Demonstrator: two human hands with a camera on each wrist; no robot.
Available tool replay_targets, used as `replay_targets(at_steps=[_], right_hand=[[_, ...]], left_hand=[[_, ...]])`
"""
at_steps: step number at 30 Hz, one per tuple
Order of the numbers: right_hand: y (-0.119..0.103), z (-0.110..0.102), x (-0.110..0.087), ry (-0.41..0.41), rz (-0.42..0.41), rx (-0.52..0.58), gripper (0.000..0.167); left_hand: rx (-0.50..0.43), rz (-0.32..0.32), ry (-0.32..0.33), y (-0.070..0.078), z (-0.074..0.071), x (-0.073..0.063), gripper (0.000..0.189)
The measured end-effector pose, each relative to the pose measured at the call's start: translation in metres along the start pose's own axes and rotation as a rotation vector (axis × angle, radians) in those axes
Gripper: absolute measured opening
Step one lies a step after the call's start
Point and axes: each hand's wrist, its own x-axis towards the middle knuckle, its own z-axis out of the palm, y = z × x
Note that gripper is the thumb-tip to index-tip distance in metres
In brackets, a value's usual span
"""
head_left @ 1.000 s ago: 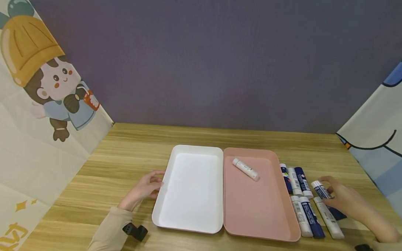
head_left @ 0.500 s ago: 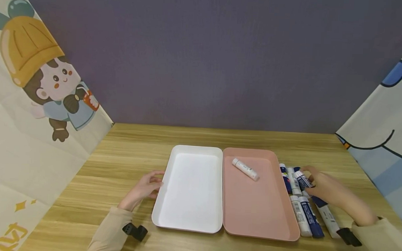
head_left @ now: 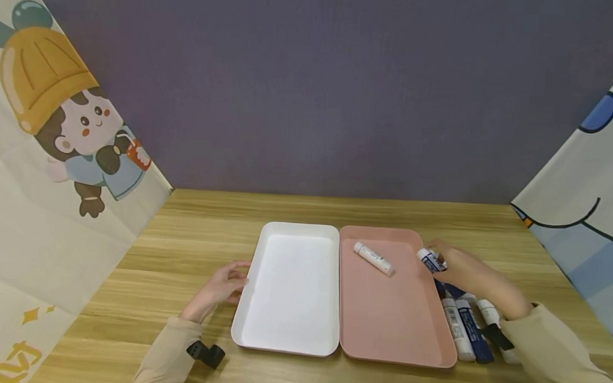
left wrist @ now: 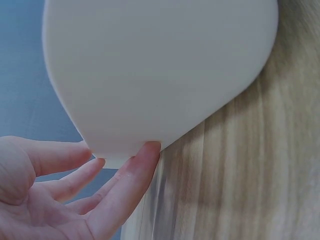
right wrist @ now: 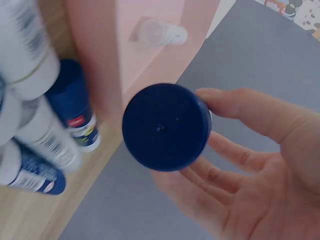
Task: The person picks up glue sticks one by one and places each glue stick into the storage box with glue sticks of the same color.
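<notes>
My right hand pinches a dark blue glue stick with a white cap at the right rim of the pink tray. In the right wrist view its round blue base faces the camera, between thumb and fingers. A white glue stick lies slanted inside the pink tray, near its far end. My left hand touches the left side of the white tray; the left wrist view shows its fingertips against the tray's edge.
Right of the pink tray, several blue and white glue sticks lie on the wooden table, some hidden under my right forearm. The two trays stand side by side. A dark grey panel rises behind the table.
My right hand has carried the blue glue stick leftward from the right side of the table, over the other sticks, to the pink tray's rim. The left hand has stayed put.
</notes>
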Motion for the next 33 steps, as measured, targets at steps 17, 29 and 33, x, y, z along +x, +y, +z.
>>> replay_targets(at_steps=[17,29,33], right_hand=[[-0.033,-0.007,0.05,-0.043,-0.15,-0.045,0.049],[-0.057,0.004,0.078,-0.068,-0.205,-0.054,0.045],[-0.065,0.008,0.084,-0.098,-0.24,-0.005,0.045]], left_hand=[[-0.017,-0.001,0.029,0.008,0.008,0.008,0.04],[-0.02,0.006,0.019,0.009,0.008,0.007,0.041],[-0.02,0.003,0.028,0.008,0.009,0.008,0.04]])
